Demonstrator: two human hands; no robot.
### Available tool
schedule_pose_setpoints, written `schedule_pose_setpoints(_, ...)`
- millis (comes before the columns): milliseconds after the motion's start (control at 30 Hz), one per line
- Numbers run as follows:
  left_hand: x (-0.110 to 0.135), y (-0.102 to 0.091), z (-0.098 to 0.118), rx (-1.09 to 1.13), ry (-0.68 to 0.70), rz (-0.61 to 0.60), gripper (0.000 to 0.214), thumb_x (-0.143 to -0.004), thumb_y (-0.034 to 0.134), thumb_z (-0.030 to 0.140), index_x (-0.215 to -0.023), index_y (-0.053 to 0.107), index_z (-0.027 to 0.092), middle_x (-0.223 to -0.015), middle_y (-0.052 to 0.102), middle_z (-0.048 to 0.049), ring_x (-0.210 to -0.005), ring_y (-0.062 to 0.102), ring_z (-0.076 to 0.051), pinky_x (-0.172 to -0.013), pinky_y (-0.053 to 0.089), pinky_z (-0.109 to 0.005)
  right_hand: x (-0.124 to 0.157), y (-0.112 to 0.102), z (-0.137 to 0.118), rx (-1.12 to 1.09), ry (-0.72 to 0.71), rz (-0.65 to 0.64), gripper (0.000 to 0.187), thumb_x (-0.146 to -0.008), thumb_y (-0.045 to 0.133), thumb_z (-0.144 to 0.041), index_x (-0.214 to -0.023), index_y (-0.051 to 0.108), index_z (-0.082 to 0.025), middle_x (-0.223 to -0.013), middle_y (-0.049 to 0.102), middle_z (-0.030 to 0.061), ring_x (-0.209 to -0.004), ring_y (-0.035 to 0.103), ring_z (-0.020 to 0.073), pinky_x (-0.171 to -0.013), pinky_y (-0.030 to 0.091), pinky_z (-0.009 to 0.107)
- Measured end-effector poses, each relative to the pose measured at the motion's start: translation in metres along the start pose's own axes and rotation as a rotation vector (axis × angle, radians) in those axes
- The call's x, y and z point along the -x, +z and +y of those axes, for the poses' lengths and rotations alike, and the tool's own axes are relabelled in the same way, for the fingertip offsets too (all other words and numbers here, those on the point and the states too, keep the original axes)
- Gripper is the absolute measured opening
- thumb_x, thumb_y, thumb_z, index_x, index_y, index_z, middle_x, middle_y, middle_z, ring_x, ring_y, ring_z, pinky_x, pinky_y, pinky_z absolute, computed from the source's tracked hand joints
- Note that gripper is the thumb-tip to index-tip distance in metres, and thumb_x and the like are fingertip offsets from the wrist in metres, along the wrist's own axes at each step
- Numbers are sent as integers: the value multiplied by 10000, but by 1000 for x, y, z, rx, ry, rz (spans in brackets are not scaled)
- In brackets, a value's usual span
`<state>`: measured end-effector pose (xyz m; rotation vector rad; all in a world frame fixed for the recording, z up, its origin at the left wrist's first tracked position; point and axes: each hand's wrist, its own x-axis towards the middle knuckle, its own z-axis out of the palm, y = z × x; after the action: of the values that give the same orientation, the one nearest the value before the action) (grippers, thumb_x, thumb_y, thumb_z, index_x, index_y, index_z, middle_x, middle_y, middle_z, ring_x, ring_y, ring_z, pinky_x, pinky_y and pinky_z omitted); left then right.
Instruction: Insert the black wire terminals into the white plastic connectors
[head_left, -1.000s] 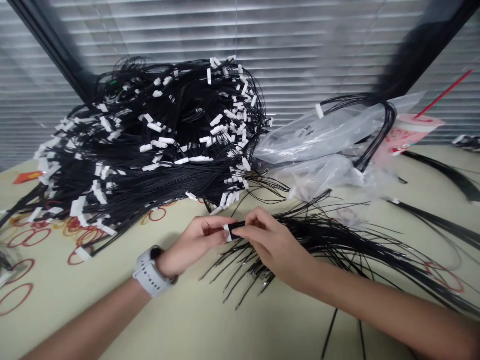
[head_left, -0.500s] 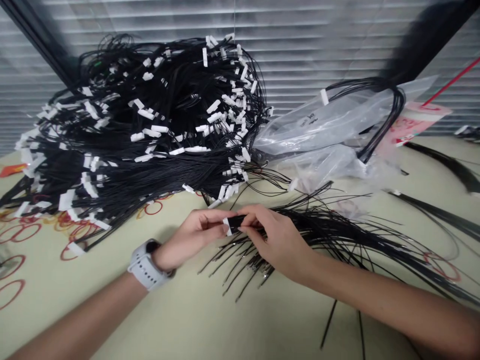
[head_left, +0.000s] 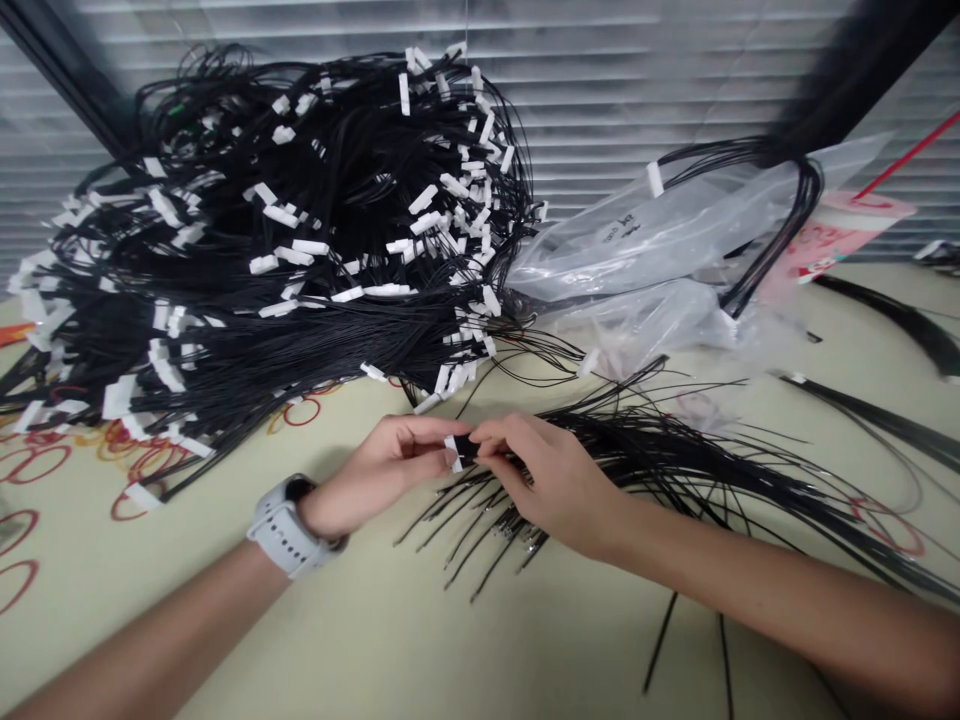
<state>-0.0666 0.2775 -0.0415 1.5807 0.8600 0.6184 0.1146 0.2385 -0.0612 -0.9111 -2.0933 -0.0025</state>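
Between thumb and fingers, my left hand [head_left: 401,460] grips a small white connector [head_left: 454,453], its far end covered by the fingertips. Thin black wires [head_left: 468,452] run from the connector to my right hand [head_left: 544,475], which pinches them close beside it. How many wires the right fingertips hold cannot be made out. Beneath and behind the right hand lies a loose bundle of black wires [head_left: 675,450]; several of its ends, with small metal tips, fan out toward the front left.
A large heap of black cables [head_left: 360,335] with white connectors fills the back left. Clear plastic bags [head_left: 622,250] and a pink cup [head_left: 844,235] with a red straw stand at the back right. Red rubber bands [head_left: 300,411] lie at left. Blinds [head_left: 600,90] close off the back.
Both hands stay almost in place at the connector, with the right fingertips shifted very slightly left. The view has moved a little; the cable heap appears slightly higher and further left.
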Motion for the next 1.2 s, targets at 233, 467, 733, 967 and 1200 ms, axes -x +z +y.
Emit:
schedule_pose_setpoints(233,5,6,3,-111,74,-153,263,-780,507,115,-1019,614,128,-885,630,-33,-736,550,-62,-623,428,-139,2,4,-3,78,-166,9,114,-763,414,-39,-820,462,-126,-736,489,8,-687,398,62,-628,362,179)
schedule_pose_setpoints(467,0,2,1,-10,-26,19,297,-735,603,209,-1021,611,130,-934,636,-50,-807,567,-86,-723,469,-176,-2,-11,5,195,-177,-39,164,-772,464,-61,-912,515,-130,-784,521,8,-728,433,63,-688,377,195)
schedule_pose_setpoints(733,-1,4,0,-15,-12,83,294,-745,594,227,-1029,598,147,-988,618,-42,-834,555,-79,-737,456,-162,-4,-27,3,392,-375,-294,130,-795,424,-88,-793,547,-127,-781,508,24,-747,413,96,-703,290,251)
schedule_pose_setpoints(967,-1,3,1,-53,-8,103,333,-762,578,264,-1075,566,152,-969,596,-56,-817,530,-92,-714,442,-182,-3,-25,6,338,-131,-518,169,-767,379,-44,-861,493,-125,-876,476,51,-780,391,117,-714,286,259)
schedule_pose_setpoints(1200,1,2,1,-36,11,82,307,-768,576,279,-1045,568,146,-984,590,-62,-848,531,-104,-738,435,-189,-11,-30,-1,-33,237,-415,132,-829,394,-187,-833,525,-165,-753,532,-29,-685,447,43,-662,325,196)
